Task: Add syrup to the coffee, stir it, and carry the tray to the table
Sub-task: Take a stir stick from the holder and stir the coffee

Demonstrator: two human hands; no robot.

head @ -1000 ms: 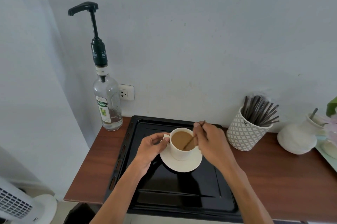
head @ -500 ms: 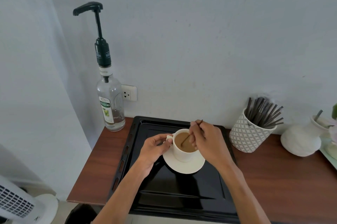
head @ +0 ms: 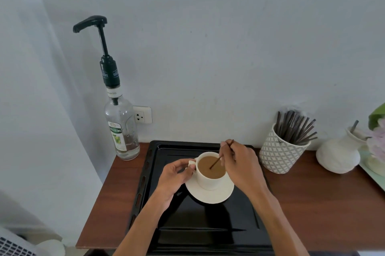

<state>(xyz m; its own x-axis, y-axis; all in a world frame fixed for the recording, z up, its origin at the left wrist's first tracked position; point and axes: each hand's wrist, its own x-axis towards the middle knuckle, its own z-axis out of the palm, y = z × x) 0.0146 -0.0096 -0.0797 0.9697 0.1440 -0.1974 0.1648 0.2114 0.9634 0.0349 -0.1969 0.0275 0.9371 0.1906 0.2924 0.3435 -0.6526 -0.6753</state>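
Both hands stay at the cup [head: 210,178] on its saucer [head: 210,196] in the black tray [head: 187,224]: left hand [head: 175,178] pinching the handle, right hand [head: 241,164] gripping the stirrer [head: 215,163], whose tip has swung back toward the coffee's centre since half a second ago

A home coffee corner: a wooden desk [head: 312,203] against a plain wall with a socket [head: 142,114], a pump syrup bottle [head: 121,130], a pot of stirrers [head: 285,147] and a vase [head: 338,154].
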